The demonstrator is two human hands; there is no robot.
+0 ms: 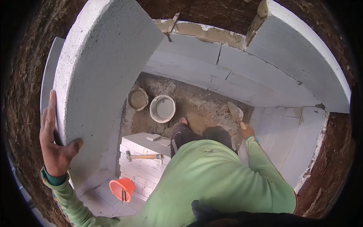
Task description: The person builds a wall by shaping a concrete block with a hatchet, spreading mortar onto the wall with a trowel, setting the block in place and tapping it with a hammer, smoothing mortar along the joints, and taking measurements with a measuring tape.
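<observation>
My left hand presses against the edge of a large pale block at the left, thumb on its face and fingers along its outer side. At the right, my right hand is closed round the handle of a trowel, whose blade points away from me over the floor. Grey mortar lies along the top of the far block wall, between the large block and another upright block.
Two buckets stand on the dirty floor beyond my feet. A hammer lies on stacked blocks, and an orange bucket is beside them. Brown soil surrounds the walls.
</observation>
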